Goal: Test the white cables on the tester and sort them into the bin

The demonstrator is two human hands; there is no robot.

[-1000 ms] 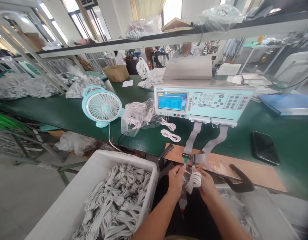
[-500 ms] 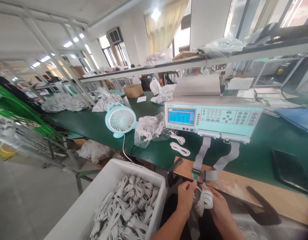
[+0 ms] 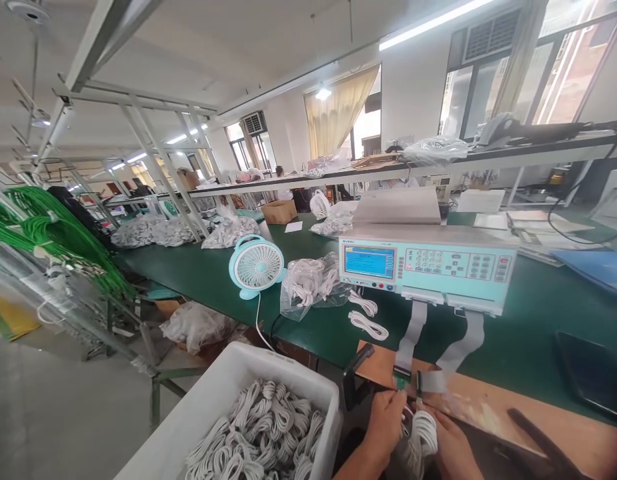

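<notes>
Here, at the bottom of the frame right of centre, I have the coiled white cable (image 3: 423,433) between my two hands. My left hand (image 3: 385,425) is pinched narrow on one end of it, fingertips at the small green circuit board (image 3: 399,383); my fingers hide whether the plug is seated. My right hand (image 3: 448,437) is closed around the coil's right side, just below the black connector (image 3: 419,385) of the right-hand ribbon cable (image 3: 462,347). Both ribbon cables run up to the pale-blue cable tester (image 3: 453,270), right of centre, its screen lit blue. The wooden board (image 3: 493,407) lies along the near edge of the green tabletop (image 3: 523,333), lower right. At bottom centre-left, the white plastic tub (image 3: 301,372) holds many bundled cables (image 3: 268,427).
</notes>
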